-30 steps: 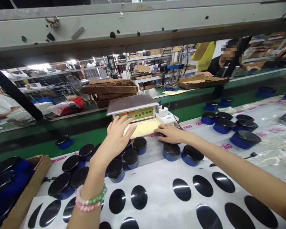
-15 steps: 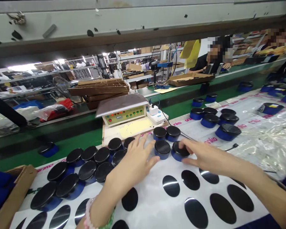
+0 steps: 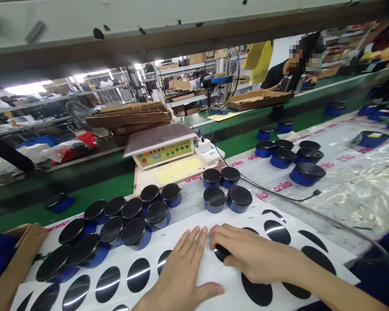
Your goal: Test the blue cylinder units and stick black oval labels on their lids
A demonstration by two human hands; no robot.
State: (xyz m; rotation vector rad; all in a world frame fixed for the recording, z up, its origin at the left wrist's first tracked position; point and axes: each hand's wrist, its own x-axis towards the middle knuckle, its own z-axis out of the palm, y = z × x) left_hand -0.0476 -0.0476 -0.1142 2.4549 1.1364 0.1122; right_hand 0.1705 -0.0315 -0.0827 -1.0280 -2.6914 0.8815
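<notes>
Here, at the far left, shows a cardboard box [image 3: 22,261] beside the white sheet [image 3: 189,216]. Next to it, stand in a close cluster blue-sided round pieces [image 3: 136,232] with black tops, with a row of black discs [image 3: 138,275] lying nearer on the sheet. Behind, sits on a board a control box [image 3: 167,151] with small lit lamps.

At the middle, lies palm down on the sheet the left grip [image 3: 184,270], with fingers nearly together, pointing away, thumb spread out to the right, and holding nothing.

Just to its right, arches over the sheet the right grip [image 3: 246,252], with fingers bent and thumb apart from them. Between fingertips and thumb, shows part of a dark disc [image 3: 221,253]; cannot tell whether pinched or only touched. Lies flat, with the visible part slanting from upper left to lower right; cannot tell the full long axis under the hand.

Beyond, stand four blue-sided containers [image 3: 214,199] in two rows. Farther right, trails across the tabletop a black cable [image 3: 269,189].
</notes>
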